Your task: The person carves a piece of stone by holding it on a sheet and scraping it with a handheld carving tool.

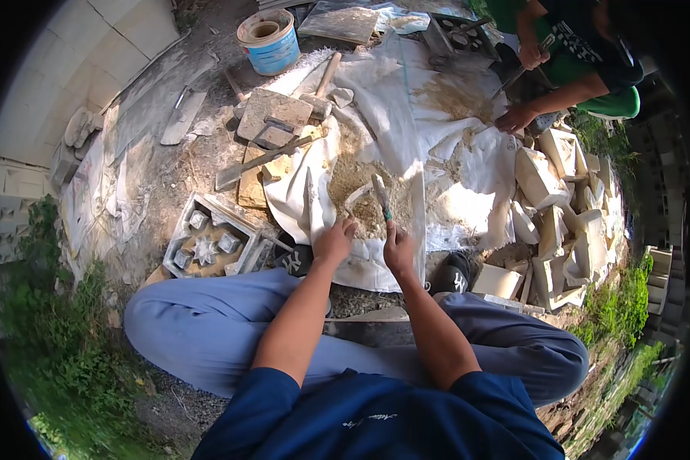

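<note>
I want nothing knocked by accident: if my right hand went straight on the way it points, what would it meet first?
Likely the sandy heap on the white sheet, the green-handled tool in your right hand leading; its height above the heap is unclear.

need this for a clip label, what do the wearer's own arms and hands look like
The left hand and right hand are ungloved. The forearms are uncovered, no watch or bracelet visible. Short dark blue sleeves cover the upper arms.
</note>
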The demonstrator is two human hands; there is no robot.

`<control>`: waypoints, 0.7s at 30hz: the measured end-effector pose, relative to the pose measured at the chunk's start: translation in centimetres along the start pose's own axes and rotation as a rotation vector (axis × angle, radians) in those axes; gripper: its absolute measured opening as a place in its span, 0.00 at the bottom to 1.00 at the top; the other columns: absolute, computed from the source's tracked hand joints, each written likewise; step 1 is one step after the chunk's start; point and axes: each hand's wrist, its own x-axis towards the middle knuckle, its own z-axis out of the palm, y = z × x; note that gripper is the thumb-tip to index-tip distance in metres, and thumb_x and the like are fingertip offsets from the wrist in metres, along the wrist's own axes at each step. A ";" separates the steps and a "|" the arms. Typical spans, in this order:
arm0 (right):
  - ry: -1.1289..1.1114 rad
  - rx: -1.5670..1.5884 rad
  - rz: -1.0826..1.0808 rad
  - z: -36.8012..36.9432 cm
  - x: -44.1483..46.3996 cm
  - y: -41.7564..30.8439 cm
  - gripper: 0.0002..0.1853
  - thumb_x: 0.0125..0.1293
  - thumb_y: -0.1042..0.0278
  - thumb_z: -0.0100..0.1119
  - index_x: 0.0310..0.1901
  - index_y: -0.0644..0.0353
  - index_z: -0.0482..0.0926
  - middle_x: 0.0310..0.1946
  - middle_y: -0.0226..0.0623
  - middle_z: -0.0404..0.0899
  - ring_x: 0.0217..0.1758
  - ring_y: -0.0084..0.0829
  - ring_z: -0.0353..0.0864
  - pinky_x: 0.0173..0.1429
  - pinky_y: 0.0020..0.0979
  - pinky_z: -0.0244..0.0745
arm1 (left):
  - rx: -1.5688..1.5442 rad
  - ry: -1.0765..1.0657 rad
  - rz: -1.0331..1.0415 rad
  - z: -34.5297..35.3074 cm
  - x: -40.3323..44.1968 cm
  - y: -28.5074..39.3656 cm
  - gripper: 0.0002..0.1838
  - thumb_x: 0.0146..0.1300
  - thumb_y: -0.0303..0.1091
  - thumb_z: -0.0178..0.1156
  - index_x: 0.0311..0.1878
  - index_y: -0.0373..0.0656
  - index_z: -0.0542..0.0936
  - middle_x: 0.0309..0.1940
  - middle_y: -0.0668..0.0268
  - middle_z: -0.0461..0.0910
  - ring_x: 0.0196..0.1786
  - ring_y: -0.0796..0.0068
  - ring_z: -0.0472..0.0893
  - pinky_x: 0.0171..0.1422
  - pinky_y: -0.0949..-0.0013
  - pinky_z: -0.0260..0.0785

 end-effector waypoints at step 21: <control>-0.168 -0.560 0.258 1.2 -1.1 2.7 0.36 0.70 0.35 0.45 0.31 0.67 0.83 0.30 0.64 0.80 0.41 0.65 0.79 0.47 0.54 0.72 | -0.123 0.063 0.055 0.9 0.2 -1.3 0.27 0.70 0.59 0.48 0.56 0.44 0.77 0.44 0.46 0.83 0.50 0.42 0.80 0.55 0.48 0.72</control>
